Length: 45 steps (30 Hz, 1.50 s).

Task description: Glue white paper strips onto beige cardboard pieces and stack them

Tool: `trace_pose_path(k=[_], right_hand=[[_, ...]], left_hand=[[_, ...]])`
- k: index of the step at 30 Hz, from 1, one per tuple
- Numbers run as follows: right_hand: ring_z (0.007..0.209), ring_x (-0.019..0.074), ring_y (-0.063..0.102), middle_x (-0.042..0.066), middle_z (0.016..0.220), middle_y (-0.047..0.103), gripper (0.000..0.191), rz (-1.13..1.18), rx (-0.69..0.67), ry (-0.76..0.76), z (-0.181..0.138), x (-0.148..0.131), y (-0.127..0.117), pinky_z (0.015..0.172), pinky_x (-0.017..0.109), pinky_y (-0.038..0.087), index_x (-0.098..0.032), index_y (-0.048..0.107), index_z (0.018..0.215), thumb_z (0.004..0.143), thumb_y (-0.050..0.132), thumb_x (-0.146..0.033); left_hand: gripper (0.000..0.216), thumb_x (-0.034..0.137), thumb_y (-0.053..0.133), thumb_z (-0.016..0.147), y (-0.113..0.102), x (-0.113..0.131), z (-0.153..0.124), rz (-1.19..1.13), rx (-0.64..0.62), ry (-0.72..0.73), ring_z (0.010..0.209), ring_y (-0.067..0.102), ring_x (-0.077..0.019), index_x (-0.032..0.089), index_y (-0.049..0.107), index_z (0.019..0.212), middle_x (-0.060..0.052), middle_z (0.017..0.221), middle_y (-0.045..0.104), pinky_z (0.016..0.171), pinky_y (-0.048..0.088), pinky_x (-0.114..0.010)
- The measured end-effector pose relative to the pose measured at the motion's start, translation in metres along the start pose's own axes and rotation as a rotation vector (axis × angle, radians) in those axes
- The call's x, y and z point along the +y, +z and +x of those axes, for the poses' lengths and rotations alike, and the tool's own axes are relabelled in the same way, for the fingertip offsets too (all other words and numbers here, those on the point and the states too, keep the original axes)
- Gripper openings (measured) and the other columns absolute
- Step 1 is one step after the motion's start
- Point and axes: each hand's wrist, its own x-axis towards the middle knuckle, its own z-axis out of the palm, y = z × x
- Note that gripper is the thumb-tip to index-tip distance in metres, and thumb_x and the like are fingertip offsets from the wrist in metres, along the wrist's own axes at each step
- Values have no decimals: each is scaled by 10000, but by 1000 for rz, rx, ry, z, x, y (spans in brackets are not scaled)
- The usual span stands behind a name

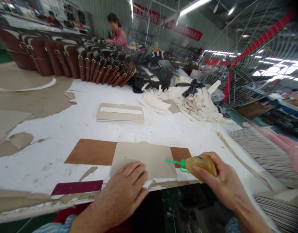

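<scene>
My left hand [126,187] lies flat, fingers stretched out, on the lower left part of a beige panel [149,158] at the table's front edge. A brown leather strip [93,152] runs beneath the panel and shows at both its sides. In my right hand [220,176] is a yellowish glue bottle [201,165] with a long green nozzle, tilted onto its side. The nozzle's tip is at a small dark dot on the panel's right part; whether it touches I cannot tell. A dark purple strip [77,187] lies left of my left hand.
Behind the panel sits a beige stack topped by a white strip [121,111]. Brown bags [73,61] stand in a row at the back left, with fabric scraps [192,97] at the back right. Stacked panels [260,152] and a large wire fan [236,61] occupy the right. A person [118,35] works beyond.
</scene>
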Motion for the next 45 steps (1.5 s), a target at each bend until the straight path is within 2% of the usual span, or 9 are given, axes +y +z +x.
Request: trace_pose_path(k=[7,13,22,29,36,41,45], right_hand=[[581,194,582,-19,656,658,397,31,-11,18,-6,-1,10,551,329,440,-262,621,945,857,643,-648],[595,204,604,-2,698,685,439,-30,48,-16,-1,1,17,573,344,461,-259,636,968,852,642,-682],[593,198,588,-12,678,669,326,-50,93,18,-2,-8,10,598,342,439,-264,628,920,860,650,-583],[593,189,551,-34,644,620,310,-12,15,43,-11,-21,4,589,343,406,-263,602,898,883,625,-571],[607,198,587,-17,692,656,369,-1,-21,9,-4,-14,15,597,350,445,-255,612,932,882,620,-621],[584,202,593,-7,670,652,344,-69,49,-49,2,-14,17,586,349,450,-253,619,889,867,628,-595],[577,204,588,-14,642,633,344,-92,68,-33,3,-17,14,572,345,436,-260,607,853,855,618,-605]], left_hand=[[338,376,537,1044,0,1,1,15,21,8,1264,619,-288,160,659,1274,-105,1345,705,1090,515,-468],[338,381,522,1051,-1,1,1,21,28,7,1263,622,-287,163,660,1270,-106,1345,705,1081,524,-468],[334,382,518,1050,-3,0,3,42,42,19,1240,644,-284,166,673,1252,-96,1325,720,1070,542,-456],[332,368,526,1046,-1,2,2,40,34,14,1243,641,-297,153,673,1252,-107,1323,719,1067,549,-478],[335,365,558,1027,-1,2,2,34,41,9,1238,651,-308,151,674,1257,-114,1328,719,1053,570,-488],[323,364,530,1038,-3,2,3,38,48,20,1223,663,-304,156,682,1234,-106,1304,732,1033,584,-486],[322,359,516,1046,-3,2,3,45,61,20,1217,666,-300,154,680,1232,-105,1293,735,1031,585,-481]])
